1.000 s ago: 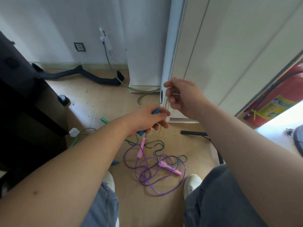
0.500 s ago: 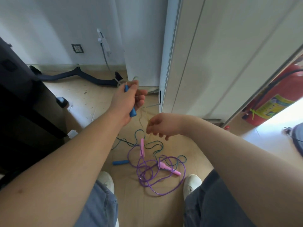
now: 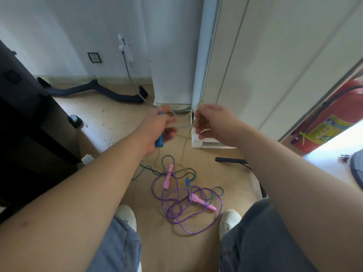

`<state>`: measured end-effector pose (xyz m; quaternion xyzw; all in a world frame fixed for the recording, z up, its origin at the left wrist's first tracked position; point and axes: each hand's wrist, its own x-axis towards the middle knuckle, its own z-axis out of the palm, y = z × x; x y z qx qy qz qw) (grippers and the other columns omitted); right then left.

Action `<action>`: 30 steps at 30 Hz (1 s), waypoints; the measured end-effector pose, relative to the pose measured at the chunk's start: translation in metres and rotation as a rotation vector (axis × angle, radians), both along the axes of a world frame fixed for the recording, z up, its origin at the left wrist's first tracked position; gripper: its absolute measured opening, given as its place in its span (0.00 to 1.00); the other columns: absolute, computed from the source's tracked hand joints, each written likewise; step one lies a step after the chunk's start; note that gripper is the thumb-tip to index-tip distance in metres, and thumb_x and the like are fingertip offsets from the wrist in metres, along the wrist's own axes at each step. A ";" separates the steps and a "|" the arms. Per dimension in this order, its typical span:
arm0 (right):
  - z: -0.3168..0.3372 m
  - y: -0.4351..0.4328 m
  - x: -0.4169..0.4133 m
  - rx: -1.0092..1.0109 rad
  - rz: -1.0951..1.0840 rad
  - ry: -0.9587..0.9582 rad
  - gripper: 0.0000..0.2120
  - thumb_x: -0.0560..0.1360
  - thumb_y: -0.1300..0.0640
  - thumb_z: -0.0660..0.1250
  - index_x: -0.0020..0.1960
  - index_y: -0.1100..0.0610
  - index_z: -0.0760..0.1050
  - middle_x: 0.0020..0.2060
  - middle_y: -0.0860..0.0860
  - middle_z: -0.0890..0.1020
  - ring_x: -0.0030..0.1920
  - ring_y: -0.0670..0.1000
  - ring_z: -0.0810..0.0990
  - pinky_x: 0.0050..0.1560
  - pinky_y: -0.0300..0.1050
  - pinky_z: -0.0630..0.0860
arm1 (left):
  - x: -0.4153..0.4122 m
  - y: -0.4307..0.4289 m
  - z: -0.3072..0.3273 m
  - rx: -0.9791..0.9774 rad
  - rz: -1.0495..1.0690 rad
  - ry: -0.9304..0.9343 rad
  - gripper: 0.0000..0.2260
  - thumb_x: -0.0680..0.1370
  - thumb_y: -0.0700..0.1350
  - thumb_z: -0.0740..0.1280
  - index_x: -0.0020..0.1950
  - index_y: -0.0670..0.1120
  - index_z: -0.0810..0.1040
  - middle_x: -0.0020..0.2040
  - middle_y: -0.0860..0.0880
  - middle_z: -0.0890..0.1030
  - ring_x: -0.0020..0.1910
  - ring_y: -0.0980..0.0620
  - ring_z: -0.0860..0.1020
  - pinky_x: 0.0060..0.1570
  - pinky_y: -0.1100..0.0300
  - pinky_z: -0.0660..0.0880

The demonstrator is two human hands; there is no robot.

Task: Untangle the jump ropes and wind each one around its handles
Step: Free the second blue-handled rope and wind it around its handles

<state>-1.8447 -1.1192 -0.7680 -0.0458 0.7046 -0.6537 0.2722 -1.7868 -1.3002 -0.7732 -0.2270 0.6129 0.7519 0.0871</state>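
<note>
two ropes, purple rope (image 3: 173,210) and teal rope (image 3: 184,170), lie tangled on the floor between the shoes, pink handles (image 3: 166,179) among them. further out, left hand (image 3: 157,130) grips a blue handle (image 3: 159,141); right hand (image 3: 214,122) pinches the pale rope (image 3: 185,143). wall socket (image 3: 94,57) beyond.

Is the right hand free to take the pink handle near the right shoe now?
Probably not yet: the right hand holds the pale rope, raised above the floor. Nothing else blocks the pink handle.

pale rope (image 3: 185,126) blurred, fire extinguisher (image 3: 345,108) cut by right edge
</note>
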 end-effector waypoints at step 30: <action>-0.006 -0.011 0.002 -0.010 -0.028 0.018 0.09 0.84 0.57 0.60 0.51 0.60 0.78 0.35 0.54 0.81 0.35 0.54 0.81 0.37 0.48 0.79 | 0.015 0.027 -0.016 -0.001 -0.404 -0.173 0.29 0.81 0.66 0.54 0.61 0.41 0.75 0.48 0.42 0.84 0.29 0.54 0.70 0.22 0.65 0.63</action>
